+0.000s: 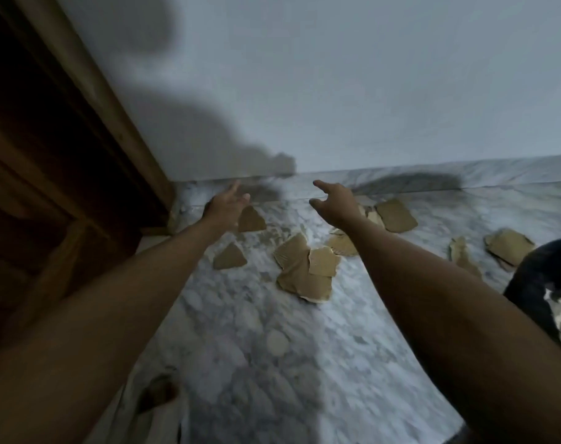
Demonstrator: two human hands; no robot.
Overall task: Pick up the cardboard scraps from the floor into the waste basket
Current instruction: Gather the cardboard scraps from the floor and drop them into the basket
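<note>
Several brown cardboard scraps lie scattered on the grey marble floor. A triangular scrap and another scrap lie at the left, a pile of overlapping scraps sits in the middle, and a squarish scrap lies to the right. Both arms reach forward above them. My left hand hovers open next to the leftmost scrap. My right hand is open above the scraps near the wall, fingers spread, holding nothing. The dark waste basket shows at the right edge, partly cut off.
A wooden door and frame fill the left side. A pale wall with a marble skirting runs behind the scraps. More scraps lie beside the basket. My foot shows at the bottom left.
</note>
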